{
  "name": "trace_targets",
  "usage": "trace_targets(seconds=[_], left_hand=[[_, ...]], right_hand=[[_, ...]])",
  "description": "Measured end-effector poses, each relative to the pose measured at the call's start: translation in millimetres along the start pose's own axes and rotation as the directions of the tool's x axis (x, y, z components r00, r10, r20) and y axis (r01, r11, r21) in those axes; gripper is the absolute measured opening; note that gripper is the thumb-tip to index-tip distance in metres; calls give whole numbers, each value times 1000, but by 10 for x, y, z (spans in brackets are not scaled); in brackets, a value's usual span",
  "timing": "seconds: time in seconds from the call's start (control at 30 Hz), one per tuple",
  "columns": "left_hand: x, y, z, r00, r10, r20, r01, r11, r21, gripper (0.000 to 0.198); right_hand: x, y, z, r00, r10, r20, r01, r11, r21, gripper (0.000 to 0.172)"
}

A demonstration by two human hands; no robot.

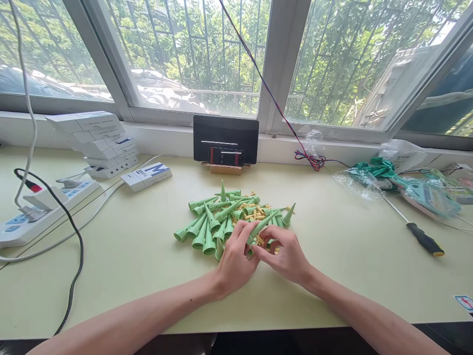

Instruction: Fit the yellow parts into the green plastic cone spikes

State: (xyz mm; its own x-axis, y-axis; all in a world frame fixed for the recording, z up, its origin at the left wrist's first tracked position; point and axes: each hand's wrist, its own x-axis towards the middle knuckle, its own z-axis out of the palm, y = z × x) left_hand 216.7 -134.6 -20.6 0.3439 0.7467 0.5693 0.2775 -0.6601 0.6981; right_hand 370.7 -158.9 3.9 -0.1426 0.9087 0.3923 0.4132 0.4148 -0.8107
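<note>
Green pointed plastic cones (201,231) with hollow threaded ends lie in a loose pile at the middle of the table. Small yellow plug-like pieces (254,213) are scattered among them, mostly on the right side. My left hand (236,261) is closed around one green cone (265,222), its tip pointing up and to the right. Close beside it, my right hand (290,251) has thumb and forefinger curled together at the cone's wide end, by a small yellow piece (260,240). The fingers partly hide that end, along with part of the pile.
Behind the pile, a phone (226,157) leans against a dark tablet (225,133). White boxes (101,140) and a power strip (48,212) with cables are on the left. A screwdriver (423,238) and plastic packaging (424,190) lie to the right.
</note>
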Motion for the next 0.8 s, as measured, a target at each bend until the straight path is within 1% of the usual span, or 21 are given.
trace_targets(seconds=[0.13, 0.33, 0.57, 0.8], left_hand=[[-3, 2, 5, 1000, 2, -2, -2, 1000, 18, 54], [0, 6, -2, 1000, -8, 6, 8, 1000, 29, 52], [5, 11, 1, 1000, -4, 15, 4, 1000, 12, 49], [12, 22, -9, 1000, -5, 16, 5, 1000, 7, 42]], right_hand=[[-12, 39, 23, 998, -56, -13, 55, 997, -54, 10], [-23, 70, 28, 995, -90, -35, 86, 991, -99, 9], [-18, 65, 25, 995, -95, -30, 90, 989, -118, 9], [-20, 76, 18, 997, -81, 0, 81, 990, -118, 15]])
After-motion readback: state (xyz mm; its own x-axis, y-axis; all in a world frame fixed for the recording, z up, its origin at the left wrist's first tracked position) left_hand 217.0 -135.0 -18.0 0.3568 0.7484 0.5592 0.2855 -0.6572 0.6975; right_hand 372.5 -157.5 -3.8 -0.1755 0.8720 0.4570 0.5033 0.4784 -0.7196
